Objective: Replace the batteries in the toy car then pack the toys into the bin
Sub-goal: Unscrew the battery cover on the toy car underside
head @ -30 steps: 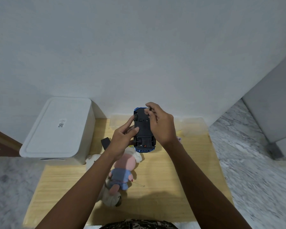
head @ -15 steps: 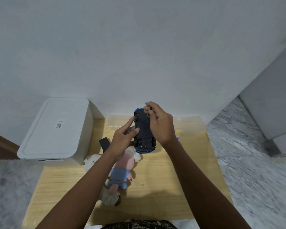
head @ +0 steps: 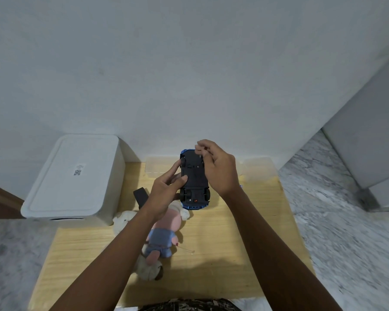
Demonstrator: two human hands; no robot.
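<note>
Head view: I see the toy car (head: 194, 178) held upside down above the wooden table (head: 234, 239), its black underside facing the camera. My left hand (head: 166, 189) grips the car's left flank, thumb pressed on the chassis. My right hand (head: 218, 167) has lifted slightly from half a second ago; its fingertips (head: 200, 147) are now pinched together above the far end of the car, whether on some small part I cannot tell. The white lidded bin (head: 74, 178) stands at left, unchanged. Plush toys (head: 162, 234) lie beneath my left forearm.
</note>
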